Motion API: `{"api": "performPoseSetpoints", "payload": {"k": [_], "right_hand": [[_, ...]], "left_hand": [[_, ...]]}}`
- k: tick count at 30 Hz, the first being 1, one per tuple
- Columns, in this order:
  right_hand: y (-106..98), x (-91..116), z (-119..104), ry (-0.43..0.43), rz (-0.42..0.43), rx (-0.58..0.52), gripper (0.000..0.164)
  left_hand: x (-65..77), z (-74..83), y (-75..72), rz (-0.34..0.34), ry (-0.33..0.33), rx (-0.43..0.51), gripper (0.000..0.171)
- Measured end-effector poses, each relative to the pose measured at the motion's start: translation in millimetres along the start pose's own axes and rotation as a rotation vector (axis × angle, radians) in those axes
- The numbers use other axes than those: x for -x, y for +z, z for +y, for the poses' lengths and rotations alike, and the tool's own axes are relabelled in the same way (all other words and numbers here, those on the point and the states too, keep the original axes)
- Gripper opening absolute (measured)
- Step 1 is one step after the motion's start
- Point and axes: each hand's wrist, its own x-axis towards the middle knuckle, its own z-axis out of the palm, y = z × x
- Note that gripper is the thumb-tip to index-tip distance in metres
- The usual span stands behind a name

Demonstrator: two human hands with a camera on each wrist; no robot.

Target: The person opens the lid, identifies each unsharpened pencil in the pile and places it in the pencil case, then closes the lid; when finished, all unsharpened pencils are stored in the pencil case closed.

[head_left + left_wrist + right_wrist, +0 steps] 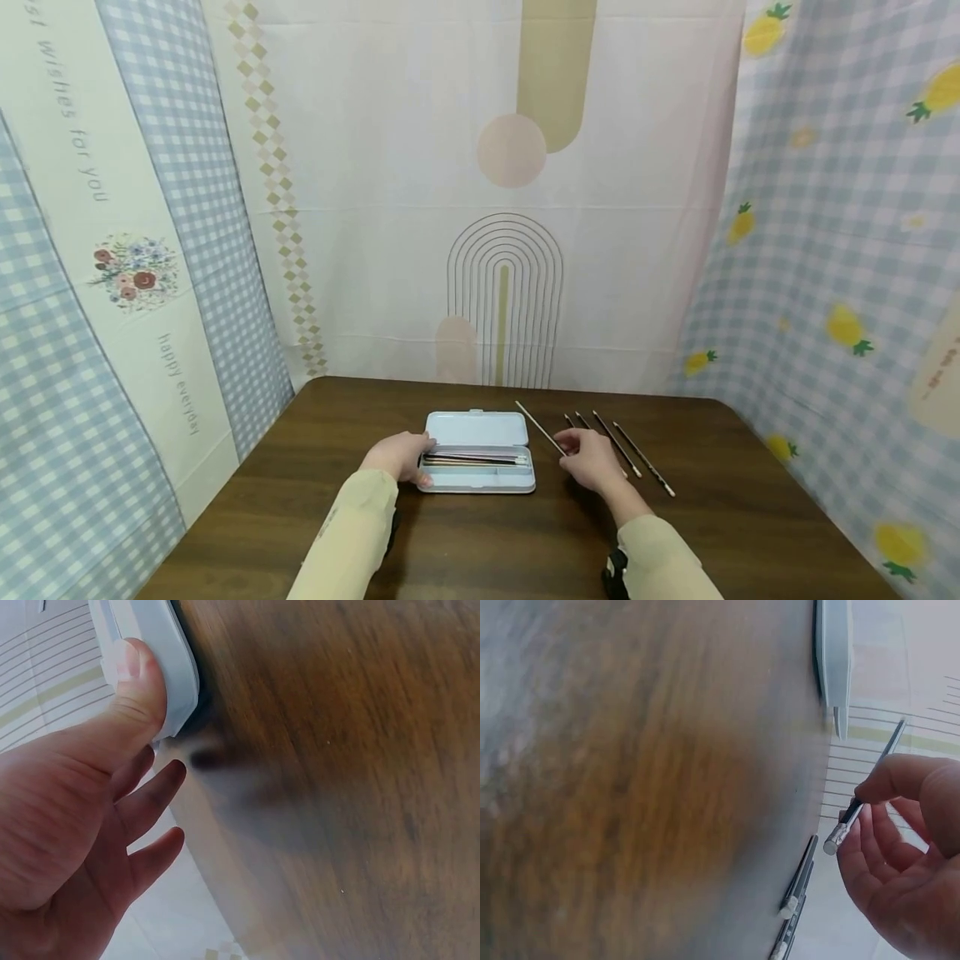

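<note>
An open white pencil case (477, 430) lies on the table with its lid folded back, and several pencils (472, 458) are inside its near tray. My left hand (396, 457) grips the case's left end. In the left wrist view the thumb (135, 682) presses on the case's rim (176, 682), while some of the other fingers are spread beside it. To the right of the case, my right hand (592, 461) pinches a pencil (537, 423) between thumb and fingers. This pencil (889, 746) is raised off the table, its pale eraser end towards the right wrist camera.
Several more pencils (643, 458) lie side by side on the table, under and to the right of the right hand. The brown wooden table (480, 550) reaches back to a patterned cloth (375, 250). Checked cloths (832, 250) hang on both sides.
</note>
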Motion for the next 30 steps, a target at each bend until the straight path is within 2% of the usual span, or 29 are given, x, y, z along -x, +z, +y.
{"api": "performPoseSetpoints", "payload": {"k": [3, 7, 9, 10, 13, 16, 18, 21, 30], "right_hand": [[3, -1, -4, -0.042, -0.016, -0.032, 0.029], [4, -4, -11, -0.099, -0.045, -0.054, 0.03], [4, -4, -14, -0.121, -0.076, -0.051, 0.031], [5, -4, -16, -0.131, -0.09, -0.047, 0.032], [7, -3, -19, -0.157, -0.13, -0.03, 0.034], [9, -2, -24, -0.193, -0.144, -0.021, 0.035], [10, -3, -30, -0.223, -0.146, -0.02, 0.035], [12, -5, -38, -0.256, -0.161, -0.012, 0.033], [28, -9, -59, -0.298, -0.25, 0.06, 0.033]], "left_hand": [[-8.1, -8.8, 4.8, -0.003, 0.008, 0.016, 0.075], [-42.4, -36.8, 28.8, 0.018, 0.048, -0.032, 0.078], [-55.5, -46.9, 40.1, 0.034, 0.066, -0.056, 0.077], [-57.0, -47.0, 42.2, 0.034, 0.065, -0.06, 0.076], [-41.4, -31.9, 31.7, 0.013, 0.038, -0.002, 0.072], [-14.2, -7.7, 10.5, -0.002, -0.005, 0.064, 0.068], [-3.1, -0.1, 3.6, 0.011, -0.006, 0.075, 0.065], [3.1, 4.7, -0.9, 0.025, -0.009, 0.075, 0.062], [1.2, -1.6, 4.0, 0.027, -0.022, 0.12, 0.066]]}}
